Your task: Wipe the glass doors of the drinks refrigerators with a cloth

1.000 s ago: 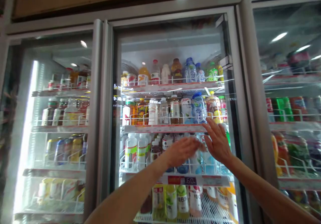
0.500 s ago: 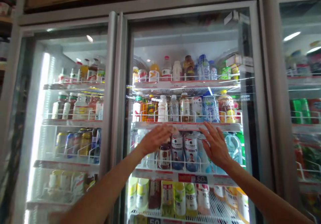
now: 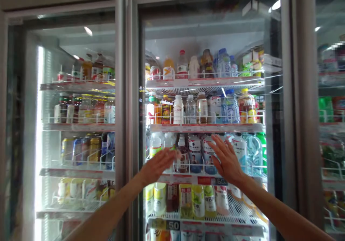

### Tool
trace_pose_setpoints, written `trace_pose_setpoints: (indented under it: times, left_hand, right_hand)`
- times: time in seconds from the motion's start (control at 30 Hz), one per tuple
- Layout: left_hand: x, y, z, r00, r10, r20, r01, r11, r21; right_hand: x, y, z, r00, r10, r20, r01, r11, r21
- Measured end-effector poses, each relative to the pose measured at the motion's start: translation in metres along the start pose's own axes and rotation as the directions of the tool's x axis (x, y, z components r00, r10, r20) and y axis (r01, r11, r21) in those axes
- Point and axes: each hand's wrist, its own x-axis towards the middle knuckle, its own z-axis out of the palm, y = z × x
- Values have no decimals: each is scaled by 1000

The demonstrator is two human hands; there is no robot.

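My left hand [image 3: 159, 164] is raised in front of the middle glass door, its fingers stretched out and pointing right. Behind it on the third shelf is a dark bottle with a white cap [image 3: 182, 156]. My right hand [image 3: 226, 158] is also up, fingers spread and pointing up and left, and nothing is in it. Blue-labelled bottles [image 3: 195, 154] stand between the two hands, and a large clear jug [image 3: 253, 151] is to the right. Whether either hand touches the glass I cannot tell.
A vertical metal door frame [image 3: 122, 90] divides the middle cooler from the left one, where shelved cans [image 3: 94, 149] show. Above my hands is a shelf edge [image 3: 202, 127] with bottles. Lower down stand yellow-green bottles [image 3: 198, 201]. Another cooler door [image 3: 330, 133] is at the right.
The view has shifted, so the upper shelves sit higher and a lower shelf shows. My left hand is a little lower and further left in view. Both hands stay empty and outstretched.
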Motion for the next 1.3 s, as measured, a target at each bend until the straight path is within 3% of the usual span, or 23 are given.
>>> trace_pose_setpoints:
  times: [0.07, 0.1, 0.23, 0.27, 0.37, 0.4, 0.43, 0.5, 0.57, 0.6, 0.67, 0.73, 0.77, 0.83, 0.9, 0.93, 1.03, 1.07, 1.1, 1.2, 1.23, 1.3]
  left_hand:
    - [-8, 10, 1, 968, 240, 67, -232, 967, -106]
    - [-11, 13, 1, 958, 272, 86, -261, 958, -121]
    - [-7, 16, 2, 997, -66, 51, 66, 998, 7]
    - [-5, 17, 2, 997, -66, 50, 66, 998, 2]
    - [4, 20, 4, 977, 193, 87, -183, 977, -115]
    - [7, 19, 5, 971, 225, 82, -213, 969, -128]
    - [12, 18, 7, 982, 182, 60, -175, 979, -106]
    - [20, 15, 11, 997, -69, -47, 68, 998, -10]
    - [25, 18, 14, 956, -259, -138, 266, 963, 37]
    - [25, 21, 15, 961, -242, -134, 247, 969, 23]
    - [19, 30, 14, 1000, 6, -26, -8, 998, -62]
    - [8, 35, 11, 961, 265, 80, -251, 955, -156]
    - [3, 35, 9, 953, 285, 105, -267, 951, -158]
    - [-7, 31, 7, 990, 109, 83, -104, 992, -64]
    - [-12, 31, 6, 997, -73, 16, 73, 997, 9]
    - [-14, 33, 7, 997, -75, 5, 75, 997, 6]
    - [-11, 42, 10, 987, 153, 51, -148, 984, -95]
    - [-8, 43, 11, 981, 183, 60, -176, 979, -107]
    - [-4, 44, 12, 988, 141, 59, -136, 987, -87]
    - [8, 46, 15, 987, -158, -23, 159, 987, 21]
    - [10, 50, 16, 983, -179, -35, 180, 984, 19]
    - [11, 61, 18, 1000, 3, 0, -3, 998, -65]
  right_hand:
    - [-6, -7, 0, 999, -17, 34, 16, 1000, 14]
    - [-10, -9, 0, 999, -18, 46, 17, 1000, 19]
    - [-25, -15, 0, 998, 20, 52, -21, 999, 24]
    - [-29, -17, 1, 998, 24, 58, -25, 999, 22]
    - [-39, -23, 4, 995, 24, 98, -26, 1000, 15]
    - [-41, -24, 4, 994, 25, 109, -26, 1000, 13]
    - [-43, -26, 5, 993, 28, 116, -30, 1000, 11]
    - [-44, -29, 5, 993, 36, 114, -37, 999, 7]
    - [-45, -32, 4, 993, 47, 108, -47, 999, 2]
    - [-46, -33, 4, 993, 47, 105, -47, 999, 0]
    - [-48, -34, 2, 994, 28, 105, -29, 1000, 4]
    - [-52, -33, 0, 993, 13, 114, -14, 1000, 14]
    - [-54, -32, -1, 993, 14, 117, -16, 1000, 21]
    - [-58, -28, -3, 993, 39, 116, -44, 998, 35]
    - [-62, -26, -5, 992, 68, 105, -73, 996, 44]
    - [-64, -25, -5, 992, 72, 101, -77, 996, 46]
    - [-69, -25, -4, 993, 45, 106, -50, 998, 42]
    - [-69, -26, -3, 994, 34, 108, -39, 998, 41]
    - [-69, -27, -2, 994, 28, 107, -33, 999, 41]
    - [-68, -31, 0, 995, 41, 93, -45, 998, 39]
    - [-68, -32, 0, 995, 45, 92, -49, 998, 39]
    - [-67, -33, 0, 993, 46, 105, -49, 998, 34]
